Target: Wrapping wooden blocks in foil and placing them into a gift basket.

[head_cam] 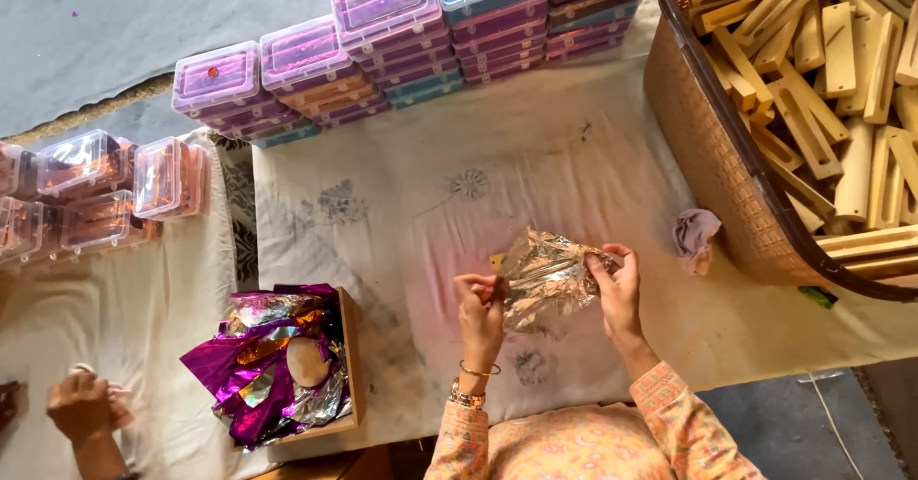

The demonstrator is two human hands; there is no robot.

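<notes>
Both my hands hold a crinkled sheet of shiny silver foil (543, 277) above the cloth-covered table (430, 203). My left hand (480, 310) pinches its left edge, and my right hand (617, 284) grips its right edge. A bit of pale wood (496, 261) peeks out behind the foil's left side. I cannot tell whether the foil is wrapped around it.
A woven basket (708, 145) full of wooden pieces stands at the right. Stacked clear-lidded plastic boxes (402, 40) line the far edge and the left. A wooden box (349, 365) of purple and silver foil sits at the front left. Another person's hand (81, 405) is at the far left. A crumpled rag (695, 236) lies by the basket.
</notes>
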